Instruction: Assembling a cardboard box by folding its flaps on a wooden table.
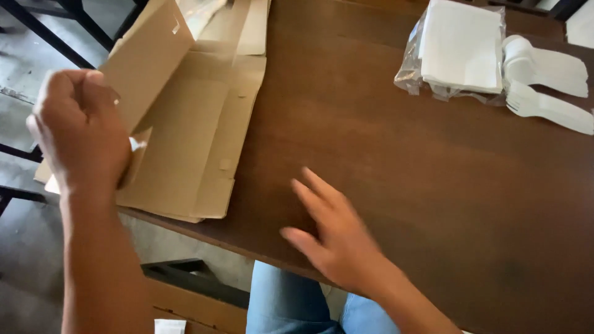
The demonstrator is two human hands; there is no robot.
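Note:
A flattened brown cardboard box (pixel 192 124) lies at the left end of the dark wooden table (pixel 433 185), partly overhanging its edge. My left hand (pixel 80 130) is closed on the box's near left flap, lifting that side up. Over the bare tabletop near the front edge, my right hand (pixel 334 235) hovers flat with fingers spread, holding nothing, a little to the right of the box.
A clear plastic bag of white napkins (pixel 461 49) sits at the far right. Beside it lie a white plastic spoon (pixel 544 65) and a white plastic fork (pixel 547 106). Black chair frames (pixel 55 31) and another cardboard piece (pixel 198 303) stand off the table's left and front.

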